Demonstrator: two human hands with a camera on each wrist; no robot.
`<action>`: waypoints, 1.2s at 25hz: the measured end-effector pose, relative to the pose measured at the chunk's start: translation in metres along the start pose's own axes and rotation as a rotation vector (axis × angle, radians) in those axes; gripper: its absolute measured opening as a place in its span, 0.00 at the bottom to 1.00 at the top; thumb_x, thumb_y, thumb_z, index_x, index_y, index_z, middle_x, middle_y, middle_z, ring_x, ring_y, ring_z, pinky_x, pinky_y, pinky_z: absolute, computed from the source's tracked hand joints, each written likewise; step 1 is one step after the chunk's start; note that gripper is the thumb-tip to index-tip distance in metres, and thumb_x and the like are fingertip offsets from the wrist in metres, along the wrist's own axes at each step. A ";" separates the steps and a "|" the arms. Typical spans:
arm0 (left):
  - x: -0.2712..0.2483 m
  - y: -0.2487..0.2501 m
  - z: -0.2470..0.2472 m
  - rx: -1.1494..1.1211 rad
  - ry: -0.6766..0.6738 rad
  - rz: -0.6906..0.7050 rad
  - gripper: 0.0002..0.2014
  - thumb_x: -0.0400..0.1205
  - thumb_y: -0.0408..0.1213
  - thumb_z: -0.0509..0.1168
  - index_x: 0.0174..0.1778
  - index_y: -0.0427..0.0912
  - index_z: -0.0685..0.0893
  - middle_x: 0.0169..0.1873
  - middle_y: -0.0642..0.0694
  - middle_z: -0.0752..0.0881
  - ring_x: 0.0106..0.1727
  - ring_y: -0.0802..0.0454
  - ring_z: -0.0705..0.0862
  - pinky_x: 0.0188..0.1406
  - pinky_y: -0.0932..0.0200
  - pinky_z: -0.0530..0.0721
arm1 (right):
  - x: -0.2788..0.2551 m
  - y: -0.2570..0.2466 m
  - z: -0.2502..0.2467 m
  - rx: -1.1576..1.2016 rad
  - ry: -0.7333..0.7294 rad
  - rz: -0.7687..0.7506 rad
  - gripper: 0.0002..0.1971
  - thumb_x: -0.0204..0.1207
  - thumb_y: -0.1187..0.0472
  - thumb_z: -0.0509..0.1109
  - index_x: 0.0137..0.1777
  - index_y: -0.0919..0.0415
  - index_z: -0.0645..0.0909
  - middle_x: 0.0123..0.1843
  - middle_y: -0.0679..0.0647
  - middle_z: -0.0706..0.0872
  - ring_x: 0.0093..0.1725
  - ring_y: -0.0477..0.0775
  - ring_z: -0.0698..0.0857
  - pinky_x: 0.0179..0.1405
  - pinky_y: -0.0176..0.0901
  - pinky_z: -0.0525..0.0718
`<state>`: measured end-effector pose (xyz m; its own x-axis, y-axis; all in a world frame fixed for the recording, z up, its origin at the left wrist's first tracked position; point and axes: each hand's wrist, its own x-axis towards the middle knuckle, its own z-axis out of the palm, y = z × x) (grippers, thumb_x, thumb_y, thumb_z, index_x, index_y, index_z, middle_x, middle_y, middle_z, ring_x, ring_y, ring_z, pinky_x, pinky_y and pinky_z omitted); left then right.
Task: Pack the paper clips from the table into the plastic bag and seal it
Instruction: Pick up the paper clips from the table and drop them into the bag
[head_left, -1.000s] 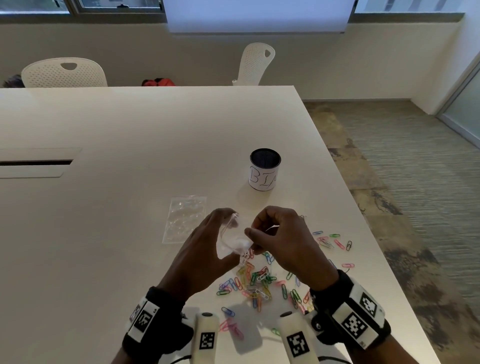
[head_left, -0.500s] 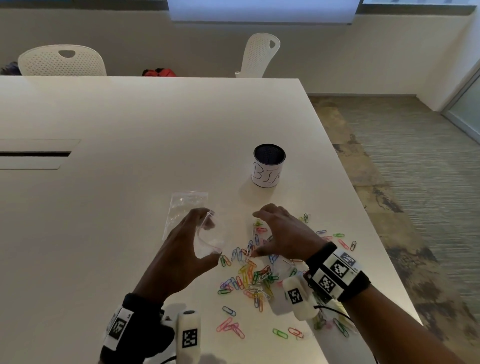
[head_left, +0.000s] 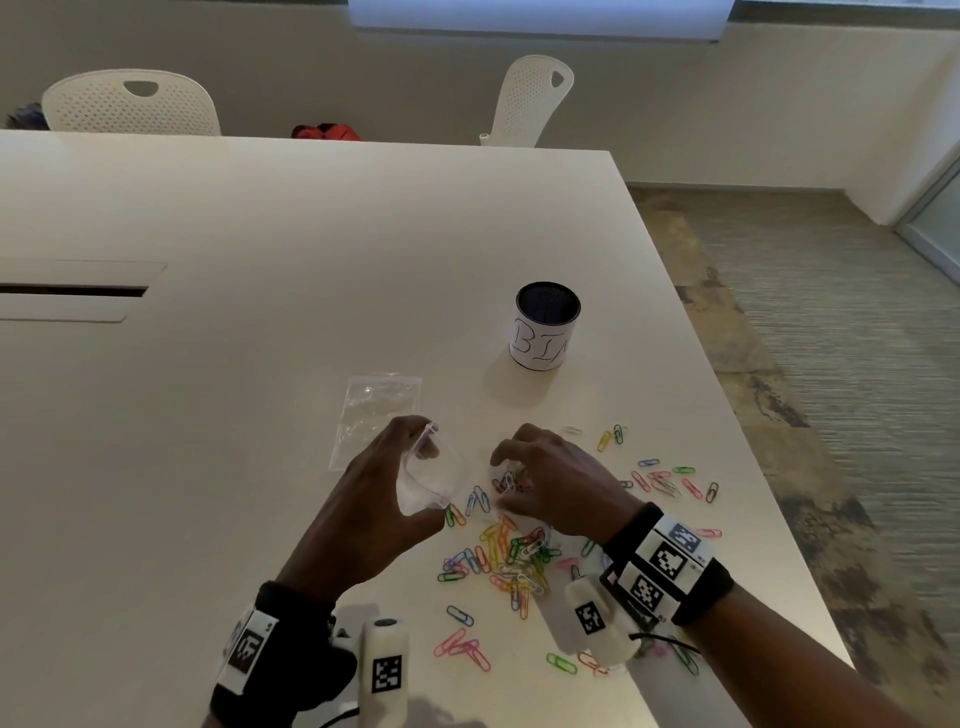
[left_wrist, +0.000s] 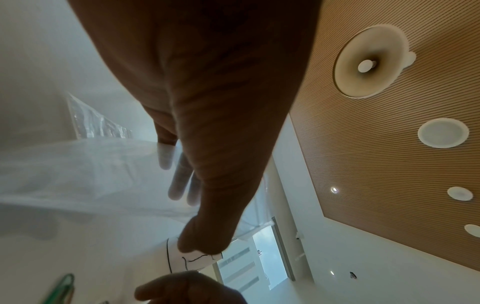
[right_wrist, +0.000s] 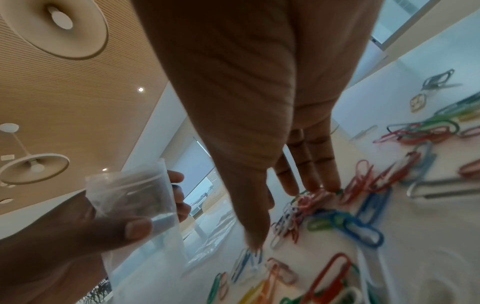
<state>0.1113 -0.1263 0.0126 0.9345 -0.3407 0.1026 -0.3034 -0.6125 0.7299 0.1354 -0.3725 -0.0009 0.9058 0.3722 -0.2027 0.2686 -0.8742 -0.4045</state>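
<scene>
My left hand (head_left: 422, 470) holds a small clear plastic bag (head_left: 441, 480) by its mouth, thumb on one side and fingers on the other, just above the table. The bag (right_wrist: 135, 191) hangs open-ended in the right wrist view, and the bag (left_wrist: 91, 174) fills the left wrist view. Coloured paper clips (head_left: 501, 556) lie in a loose pile to its right. My right hand (head_left: 511, 480) reaches down over the pile's far edge. Its fingertips (right_wrist: 322, 185) and thumb touch clips (right_wrist: 358, 226) on the table, with a small cluster between them.
A second flat clear bag (head_left: 376, 415) lies just beyond my left hand. A black cup labelled BIN (head_left: 545, 332) stands farther back. More clips (head_left: 670, 480) are scattered toward the table's right edge (head_left: 769, 519). White chairs (head_left: 535, 98) stand at the far side.
My right hand let go of the bag's mouth and dropped onto the clip pile, fingers now drawn closer together. My left hand kept the bag and shifted slightly left.
</scene>
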 end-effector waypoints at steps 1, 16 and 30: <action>0.000 0.000 0.001 0.001 -0.003 -0.003 0.34 0.71 0.42 0.81 0.70 0.56 0.72 0.57 0.63 0.82 0.63 0.65 0.80 0.59 0.73 0.73 | -0.002 -0.001 -0.001 -0.038 -0.032 -0.017 0.27 0.74 0.42 0.79 0.72 0.47 0.80 0.69 0.48 0.79 0.65 0.50 0.81 0.58 0.44 0.83; 0.003 0.006 0.009 0.000 -0.006 -0.001 0.34 0.72 0.44 0.81 0.70 0.56 0.72 0.56 0.62 0.82 0.62 0.67 0.80 0.55 0.76 0.74 | -0.008 -0.002 0.001 -0.096 -0.020 -0.049 0.07 0.81 0.72 0.69 0.46 0.64 0.88 0.50 0.57 0.87 0.42 0.53 0.87 0.35 0.36 0.80; 0.004 0.004 0.022 -0.026 0.022 0.028 0.34 0.72 0.43 0.82 0.70 0.56 0.71 0.57 0.63 0.83 0.63 0.66 0.81 0.60 0.74 0.75 | -0.044 -0.006 -0.055 0.843 0.204 0.057 0.04 0.76 0.68 0.81 0.49 0.66 0.92 0.40 0.59 0.95 0.41 0.53 0.95 0.39 0.31 0.88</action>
<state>0.1094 -0.1456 0.0006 0.9296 -0.3416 0.1384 -0.3252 -0.5837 0.7440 0.1119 -0.4008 0.0600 0.9732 0.2009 -0.1116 -0.0384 -0.3367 -0.9408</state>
